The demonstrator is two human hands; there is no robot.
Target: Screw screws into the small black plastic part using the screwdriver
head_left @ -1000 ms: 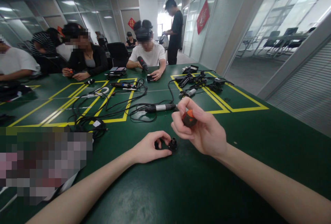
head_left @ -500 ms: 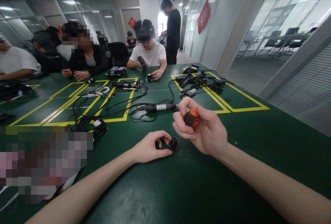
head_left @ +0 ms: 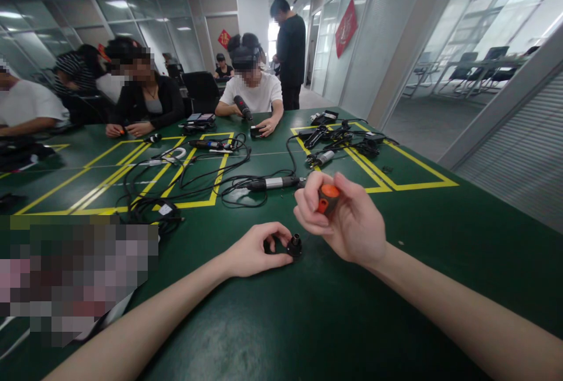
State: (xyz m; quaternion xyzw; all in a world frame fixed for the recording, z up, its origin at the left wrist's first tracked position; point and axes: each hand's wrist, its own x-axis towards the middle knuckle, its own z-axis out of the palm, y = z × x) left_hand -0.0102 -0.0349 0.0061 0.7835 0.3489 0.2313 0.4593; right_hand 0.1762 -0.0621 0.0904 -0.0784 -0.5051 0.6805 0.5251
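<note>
Resting on the green table, my left hand has its thumb and fingers curled around a small black round part. The part stands upright with a short tube on top; its exact kind cannot be told. Up and to the right, my right hand is wrapped around the stubby orange and dark grey handle of a screwdriver. The handle's end faces me, and the shaft is not clearly visible against the table. The right hand is raised off the surface, slightly beyond the black part.
A corded tool with a silver band lies beyond my hands. Tangled black cables spread left. More cables and black parts lie within yellow tape at right. A blurred object lies near left. Across the table, a person holds a power tool.
My right hand has turned the screwdriver handle, so its orange end now faces more toward me. My left hand and the black part have stayed in place.
</note>
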